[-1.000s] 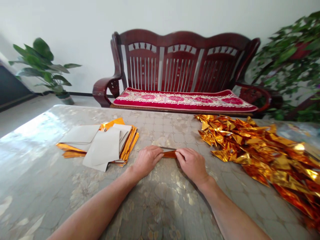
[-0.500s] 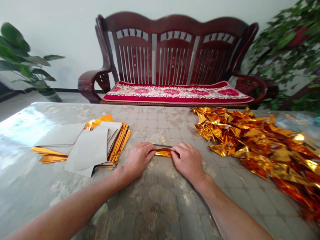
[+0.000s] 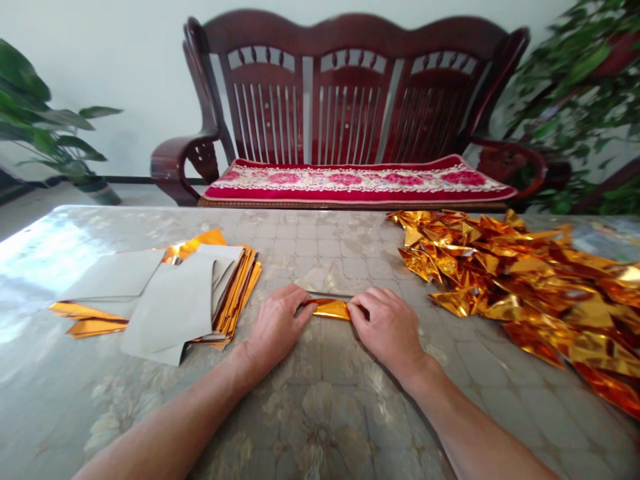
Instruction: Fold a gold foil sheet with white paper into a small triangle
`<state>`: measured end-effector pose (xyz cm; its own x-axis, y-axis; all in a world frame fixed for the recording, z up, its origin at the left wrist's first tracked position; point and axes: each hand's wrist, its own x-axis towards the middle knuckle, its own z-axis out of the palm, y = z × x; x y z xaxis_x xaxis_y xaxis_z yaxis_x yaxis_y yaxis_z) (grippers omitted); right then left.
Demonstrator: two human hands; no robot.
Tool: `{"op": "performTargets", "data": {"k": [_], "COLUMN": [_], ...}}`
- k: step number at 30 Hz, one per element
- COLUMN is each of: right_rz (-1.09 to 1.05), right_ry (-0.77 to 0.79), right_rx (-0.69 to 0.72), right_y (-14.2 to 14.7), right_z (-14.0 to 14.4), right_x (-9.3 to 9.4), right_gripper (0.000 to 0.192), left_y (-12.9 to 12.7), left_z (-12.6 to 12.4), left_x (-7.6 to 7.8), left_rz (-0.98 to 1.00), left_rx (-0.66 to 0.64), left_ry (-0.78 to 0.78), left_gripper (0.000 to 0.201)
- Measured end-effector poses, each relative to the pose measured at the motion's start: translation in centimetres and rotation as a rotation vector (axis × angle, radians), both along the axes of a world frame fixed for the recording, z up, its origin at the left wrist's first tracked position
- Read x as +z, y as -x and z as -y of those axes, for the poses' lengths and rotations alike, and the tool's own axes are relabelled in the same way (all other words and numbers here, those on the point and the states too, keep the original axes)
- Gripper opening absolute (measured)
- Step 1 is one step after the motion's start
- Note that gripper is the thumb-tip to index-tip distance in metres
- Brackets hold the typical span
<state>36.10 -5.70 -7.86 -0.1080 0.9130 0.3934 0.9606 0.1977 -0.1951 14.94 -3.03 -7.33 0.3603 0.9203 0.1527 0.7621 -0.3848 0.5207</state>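
Your left hand (image 3: pixel 277 325) and right hand (image 3: pixel 387 327) pinch ends of gold foil strip (image 3: pixel 330 309), flat on table (image 3: pixel 320 413) at 12 o'clock. Step: likely creasing fold; fingertips hide edges. Next: press firm, keep edges aligned. Sheet stack (image 3: pixel 165 300) at 10, folded pile (image 3: pixel 525 287) at 2.

A dark carved wooden bench (image 3: pixel 350 100) with a red floral cushion (image 3: pixel 357 183) stands against a plain white wall (image 3: pixel 125 60) — leafy potted plants (image 3: pixel 40 127) flank it.

Gold foil strip (image 3: pixel 330 309) — folded narrow, flat — pinched both ends.
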Motion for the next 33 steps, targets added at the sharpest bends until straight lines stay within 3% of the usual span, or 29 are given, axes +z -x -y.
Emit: {"op": "performTargets", "data": {"k": [14, 33], "right_rz": [-0.043, -0.074], "right_ry": [0.022, 0.050], "right_rx": [0.003, -0.017], "right_y": [0.09, 0.01], "right_z": [-0.02, -0.26], "right_x": [-0.04, -0.24], "right_gripper": [0.015, 0.013], "left_y": [-0.10, -0.40], "left_z": [-0.07, -0.13], "left_x": [0.10, 0.47], "left_rz": [-0.175, -0.298], "left_rx": [0.061, 0.107], "left_ry": [-0.084, -0.068], "left_gripper": [0.012, 0.009]}}
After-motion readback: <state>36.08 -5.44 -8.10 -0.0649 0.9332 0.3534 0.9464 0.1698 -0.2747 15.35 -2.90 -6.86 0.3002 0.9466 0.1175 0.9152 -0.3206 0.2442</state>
